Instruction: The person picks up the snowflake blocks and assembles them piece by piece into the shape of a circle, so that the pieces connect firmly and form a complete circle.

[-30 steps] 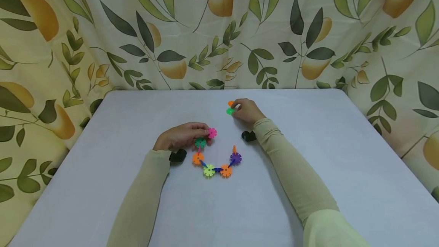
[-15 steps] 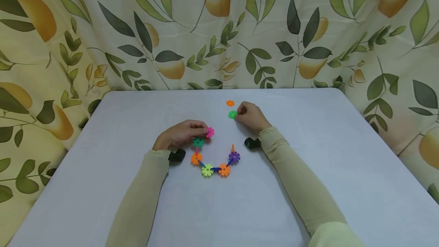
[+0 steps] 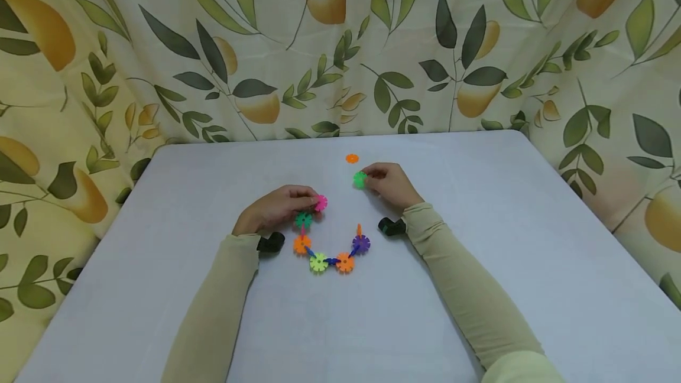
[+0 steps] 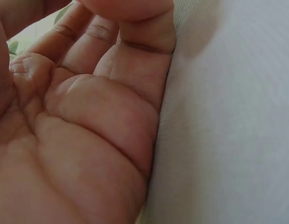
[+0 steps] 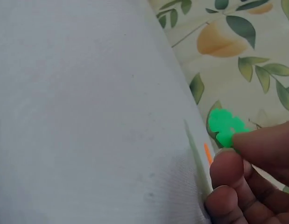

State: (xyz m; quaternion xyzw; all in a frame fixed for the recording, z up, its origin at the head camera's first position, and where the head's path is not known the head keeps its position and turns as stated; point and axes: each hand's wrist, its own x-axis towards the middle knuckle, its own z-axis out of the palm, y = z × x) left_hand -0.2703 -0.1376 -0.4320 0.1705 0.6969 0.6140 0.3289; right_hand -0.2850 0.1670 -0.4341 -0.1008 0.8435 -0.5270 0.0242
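Observation:
Between thumb and fingers, my right hand (image 3: 392, 185) pinches a bright green notched disc (image 3: 359, 179); the right wrist view shows the same green disc (image 5: 223, 126) at the fingertips. My left hand (image 3: 279, 208) holds a pink notched disc (image 3: 321, 203), the end piece of a curved chain of interlocking discs. From there the chain runs through a dark green disc (image 3: 303, 220), an orange disc (image 3: 302, 245), a lime disc (image 3: 318, 262), another orange disc (image 3: 344, 262) and a purple disc (image 3: 361, 244), with thin edge-on discs linking them. Only the palm (image 4: 88, 130) fills the left wrist view.
A loose orange disc (image 3: 352, 158) lies flat near the back of the white table (image 3: 452, 282). Black wrist straps (image 3: 392, 227) show at both cuffs. Behind the table hangs a leaf-and-fruit patterned curtain (image 3: 298, 64).
My right hand has drawn the green disc away from the loose orange disc, toward me, and lifted it to face the camera. The left hand keeps its hold on the pink disc.

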